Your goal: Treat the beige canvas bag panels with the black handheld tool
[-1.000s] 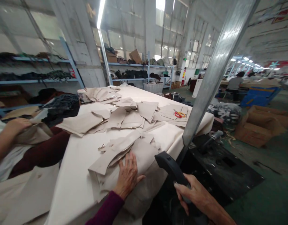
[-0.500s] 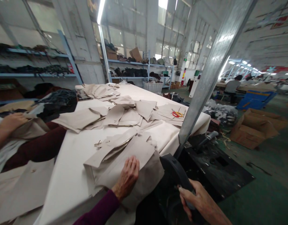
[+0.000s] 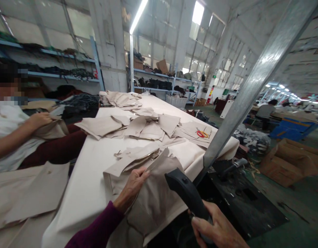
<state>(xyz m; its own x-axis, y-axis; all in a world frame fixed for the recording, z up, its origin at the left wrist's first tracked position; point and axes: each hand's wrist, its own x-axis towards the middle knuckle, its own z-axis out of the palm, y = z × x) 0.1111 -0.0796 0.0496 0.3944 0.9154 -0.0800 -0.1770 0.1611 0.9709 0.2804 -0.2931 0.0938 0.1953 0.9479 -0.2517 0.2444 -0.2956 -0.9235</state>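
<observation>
My left hand [image 3: 135, 184] is closed on the edge of a beige fabric piece [image 3: 159, 186], its thumb and fingers pinching the raised border. The piece drapes over the near edge of the table. My right hand [image 3: 213, 224] is wrapped round a black curved handheld tool [image 3: 186, 187] with a small button on top. The tool's broad head is in front of the fabric at its right side; whether they touch I cannot tell. Just beyond my left hand lie other beige pieces [image 3: 133, 156], some with metal fittings.
More beige pieces [image 3: 145, 129] and red-yellow scissors [image 3: 202, 134] lie on the white-covered table [image 3: 78, 193]. A slanted metal post [image 3: 241, 96] rises at its right edge. A co-worker [image 3: 16, 137] sits left, holding fabric. Cardboard boxes [image 3: 283, 165] stand on the floor.
My left hand has gone from lying flat on the beige piece to pinching and lifting its edge. My right hand has brought the black tool's head left and up. The view has shifted left.
</observation>
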